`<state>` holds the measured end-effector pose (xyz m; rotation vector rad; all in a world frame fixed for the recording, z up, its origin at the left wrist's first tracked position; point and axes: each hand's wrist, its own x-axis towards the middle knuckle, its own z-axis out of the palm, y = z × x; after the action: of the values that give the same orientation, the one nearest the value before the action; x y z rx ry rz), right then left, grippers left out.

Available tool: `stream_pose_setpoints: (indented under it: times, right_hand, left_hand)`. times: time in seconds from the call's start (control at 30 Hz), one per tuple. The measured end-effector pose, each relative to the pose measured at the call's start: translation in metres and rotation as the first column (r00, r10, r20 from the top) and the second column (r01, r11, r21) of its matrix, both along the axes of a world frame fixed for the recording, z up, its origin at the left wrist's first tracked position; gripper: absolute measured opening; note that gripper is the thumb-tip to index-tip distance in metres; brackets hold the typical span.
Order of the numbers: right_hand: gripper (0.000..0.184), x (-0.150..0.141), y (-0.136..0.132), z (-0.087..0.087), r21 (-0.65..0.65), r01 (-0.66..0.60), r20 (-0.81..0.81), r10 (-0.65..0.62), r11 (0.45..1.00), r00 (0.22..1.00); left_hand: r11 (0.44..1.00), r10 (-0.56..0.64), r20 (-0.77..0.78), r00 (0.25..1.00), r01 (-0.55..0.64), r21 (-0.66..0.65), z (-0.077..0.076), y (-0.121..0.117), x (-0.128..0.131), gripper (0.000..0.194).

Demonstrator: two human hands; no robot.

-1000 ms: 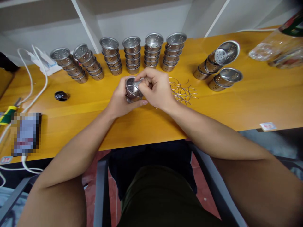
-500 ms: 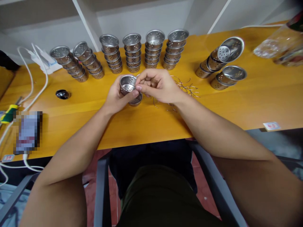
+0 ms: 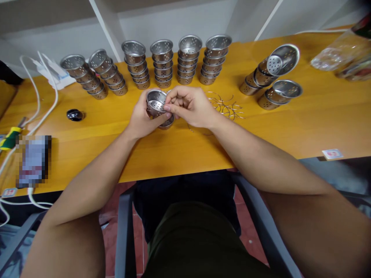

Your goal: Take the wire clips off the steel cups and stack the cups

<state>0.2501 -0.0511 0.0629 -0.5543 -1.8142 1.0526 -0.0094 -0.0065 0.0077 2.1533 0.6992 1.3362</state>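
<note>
The left hand point(image 3: 140, 117) was curled around a small, silver, perforated metal cup point(image 3: 155, 99), another silver metal cup point(image 3: 167, 124) showing just below its thumb. The right hand point(image 3: 189, 106) had thumb and forefinger pressed together at the rim; anything between them could not be made out. Thin, curved metal wires point(image 3: 228, 111) lay beyond its wrist. The cup seemed light, stiff and slick, best gripped around its wall.
</note>
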Motion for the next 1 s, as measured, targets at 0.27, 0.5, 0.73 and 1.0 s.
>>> stream_pose_setpoints:
  times: [0.27, 0.5, 0.73, 1.0]
  right_hand:
    - [0.057, 0.0, -0.001, 0.003, 0.009, 0.004, 0.017, -0.005, 1.0, 1.0]
    - [0.054, 0.003, 0.005, -0.006, 0.058, 0.079, 0.018, -0.08, 0.995, 0.997]
    - [0.028, 0.01, 0.008, -0.008, 0.324, 0.22, 0.147, -0.279, 0.92, 0.949]
    - [0.047, 0.011, 0.005, -0.022, 0.374, 0.119, 0.23, -0.216, 0.92, 0.949]
  left_hand:
    - [0.997, -0.04, -0.009, 0.999, 0.041, 0.07, 0.001, 0.001, 0.0, 0.097]
    - [0.994, -0.035, 0.029, 0.999, 0.031, 0.105, -0.002, 0.005, 0.001, 0.095]
    - [0.995, 0.044, 0.047, 0.998, -0.049, 0.09, -0.005, 0.009, 0.0, 0.102]
    - [0.999, 0.038, 0.042, 0.998, -0.04, 0.029, 0.0, 0.003, 0.002, 0.111]
